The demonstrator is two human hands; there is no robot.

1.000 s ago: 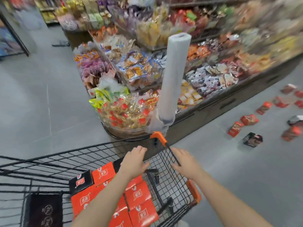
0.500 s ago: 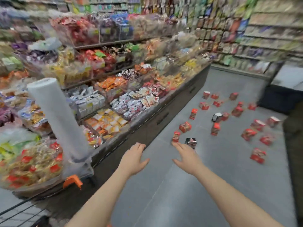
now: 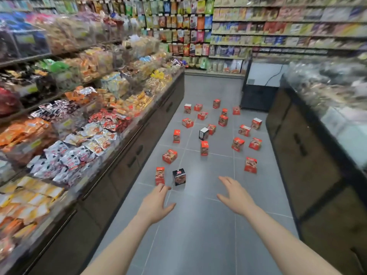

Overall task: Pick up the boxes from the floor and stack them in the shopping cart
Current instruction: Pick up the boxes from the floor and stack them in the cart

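head view: many boxes (image 3: 204, 147) lie on the floor (image 3: 194, 235); left hand (image 3: 156, 203) and right hand (image 3: 233, 197) empty, fingers relaxed, cart unseen

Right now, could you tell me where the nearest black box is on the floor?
In the head view, the black box stands on the grey floor just beyond the left hand, beside an upright red box on its left, near the snack counter.

You stand in a shop aisle on a grey tiled floor (image 3: 198, 235). A dark snack counter (image 3: 123, 155) runs along your left, another counter (image 3: 309, 155) along your right, and packed wall shelves (image 3: 278, 30) close the far end.
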